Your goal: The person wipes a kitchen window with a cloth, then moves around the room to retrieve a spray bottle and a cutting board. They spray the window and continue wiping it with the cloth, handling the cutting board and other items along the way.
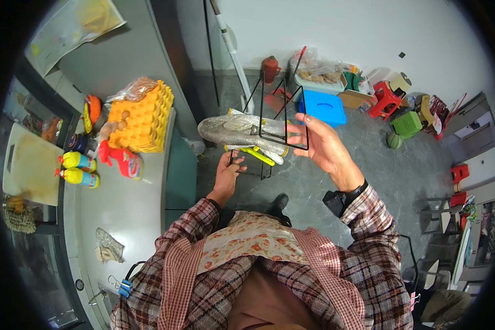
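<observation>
Over the floor in front of me is a black wire rack (pixel 286 108) with a silvery, textured mitt-like item (pixel 235 128) lying through its frame. A lime-green handle (pixel 260 156) sticks out below the silvery item; what it belongs to is hidden. At the lower part of the rack, my left hand (pixel 227 173) grips a thin bar. My right hand (pixel 326 144) is at the rack's right end, its fingers bent around the wire and the thumb along the top.
To the left runs a counter (pixel 119 206) bearing yellow egg trays (pixel 140 119), a red spray bottle (pixel 121 161), yellow bottles (pixel 80 177) and a crumpled cloth (pixel 109 246). A white pole (pixel 233 53) leans beyond the rack. Along the wall stand a blue lidded box (pixel 322 108) and a red stool (pixel 383 99).
</observation>
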`<action>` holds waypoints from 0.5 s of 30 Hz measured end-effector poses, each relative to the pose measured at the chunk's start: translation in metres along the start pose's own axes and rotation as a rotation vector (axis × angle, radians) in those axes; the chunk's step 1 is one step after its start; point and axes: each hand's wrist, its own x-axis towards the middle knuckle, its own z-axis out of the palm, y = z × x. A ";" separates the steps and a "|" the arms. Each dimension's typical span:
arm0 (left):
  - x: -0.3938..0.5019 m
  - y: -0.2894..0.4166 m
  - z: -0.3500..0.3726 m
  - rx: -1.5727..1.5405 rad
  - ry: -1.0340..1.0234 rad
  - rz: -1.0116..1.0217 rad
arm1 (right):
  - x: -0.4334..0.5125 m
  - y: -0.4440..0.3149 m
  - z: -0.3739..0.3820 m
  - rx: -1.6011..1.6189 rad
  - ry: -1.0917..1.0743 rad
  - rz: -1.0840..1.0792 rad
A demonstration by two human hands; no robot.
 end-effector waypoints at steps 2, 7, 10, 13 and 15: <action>0.027 -0.022 0.017 0.021 0.003 0.005 | 0.017 -0.014 -0.023 -0.181 0.116 0.031; 0.102 -0.087 0.059 0.044 -0.021 0.079 | 0.069 -0.054 -0.100 -0.541 0.349 0.017; 0.145 -0.129 0.101 0.046 0.010 0.067 | 0.100 -0.076 -0.137 -0.825 0.378 0.010; 0.193 -0.173 0.145 0.167 0.049 0.119 | 0.141 -0.088 -0.195 -1.095 0.402 -0.079; 0.219 -0.195 0.163 0.309 0.130 0.225 | 0.161 -0.095 -0.216 -1.177 0.417 -0.127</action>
